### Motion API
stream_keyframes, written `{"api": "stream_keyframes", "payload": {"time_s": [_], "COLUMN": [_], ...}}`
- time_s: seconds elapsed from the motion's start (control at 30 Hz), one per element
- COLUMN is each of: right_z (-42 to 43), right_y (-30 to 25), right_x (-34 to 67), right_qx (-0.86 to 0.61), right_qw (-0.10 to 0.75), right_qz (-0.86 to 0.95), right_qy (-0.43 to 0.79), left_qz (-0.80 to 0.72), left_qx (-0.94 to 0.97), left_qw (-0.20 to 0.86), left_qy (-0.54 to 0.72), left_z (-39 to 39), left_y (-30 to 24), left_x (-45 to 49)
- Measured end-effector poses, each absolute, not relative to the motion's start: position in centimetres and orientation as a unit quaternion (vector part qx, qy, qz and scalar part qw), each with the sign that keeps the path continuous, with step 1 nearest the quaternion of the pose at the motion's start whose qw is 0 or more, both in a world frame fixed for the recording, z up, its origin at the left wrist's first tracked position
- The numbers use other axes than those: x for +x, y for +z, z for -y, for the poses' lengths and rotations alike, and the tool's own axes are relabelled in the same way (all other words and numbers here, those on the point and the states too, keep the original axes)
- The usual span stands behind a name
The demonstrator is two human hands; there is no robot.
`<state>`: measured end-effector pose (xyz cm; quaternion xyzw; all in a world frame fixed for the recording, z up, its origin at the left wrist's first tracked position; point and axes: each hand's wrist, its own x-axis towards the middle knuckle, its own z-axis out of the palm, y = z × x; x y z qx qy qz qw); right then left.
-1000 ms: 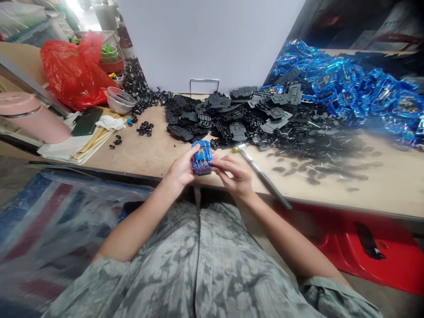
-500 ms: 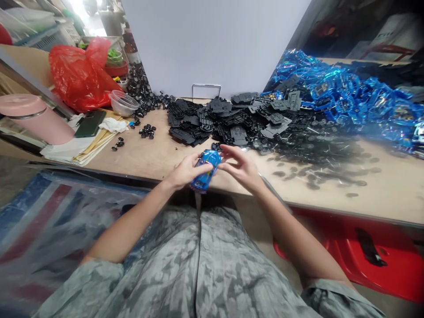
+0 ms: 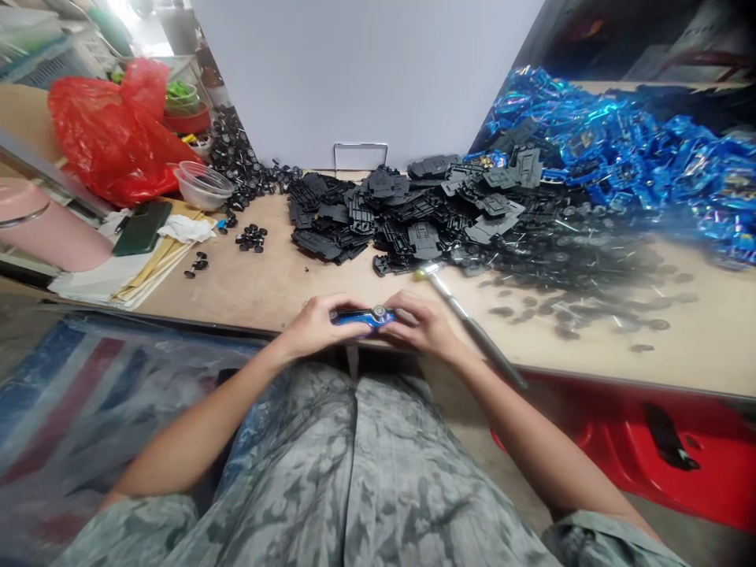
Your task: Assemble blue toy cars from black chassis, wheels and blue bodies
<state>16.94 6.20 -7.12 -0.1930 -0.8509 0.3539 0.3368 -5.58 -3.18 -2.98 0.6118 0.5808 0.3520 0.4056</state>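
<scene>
A blue toy car (image 3: 361, 317) is held sideways at the table's front edge, wheels facing away from me and one wheel plainly showing on top. My left hand (image 3: 322, 321) grips its left end between thumb and fingers. At the other end, my right hand (image 3: 420, 321) pinches it the same way. Just right of my right hand lies a hammer (image 3: 466, 315) with a yellowish tip and dark handle, its grip jutting past the edge. Beyond the hands is a pile of black plastic car bases (image 3: 378, 206).
Wheel-and-axle pieces (image 3: 561, 260) spread to the right, before a heap of blue car shells (image 3: 638, 157). On the left are a pink flask (image 3: 56, 228), a phone (image 3: 142, 228), a clear plastic tub (image 3: 204, 185) and a red bag (image 3: 118, 134). A red stool (image 3: 614, 453) stands below the table.
The toy car has turned from slanted, roof showing, to lying crosswise on its side. My right hand has closed on its right end. The hammer has come into fuller view.
</scene>
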Motion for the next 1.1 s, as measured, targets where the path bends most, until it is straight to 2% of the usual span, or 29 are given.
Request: {"api": "stream_keyframes", "payload": {"time_s": [0.17,0.37,0.6,1.1], "right_z": [-5.7,-5.9,-6.1,-5.5], "right_y": [-6.9,-7.0,-6.8,-6.5], "right_x": [16.8,16.3,16.0,15.8], "right_qx": [-0.146,-0.14,-0.137,-0.154], "right_qw": [0.349,0.35,0.34,0.333], "right_qz": [0.86,0.858,0.849,0.808], "right_qy": [0.343,0.35,0.381,0.46], "left_qz": [-0.589,-0.599,-0.622,-0.62], "left_qx": [0.548,0.542,0.483,0.428], "left_qw": [0.43,0.451,0.442,0.496], "left_qy": [0.411,0.379,0.43,0.432], "left_z": [4.1,4.4,4.4,4.4], "left_y": [-3.7,-3.3,-3.5,-3.7], "left_x": [-5.0,-5.2,-4.5,-3.8]}}
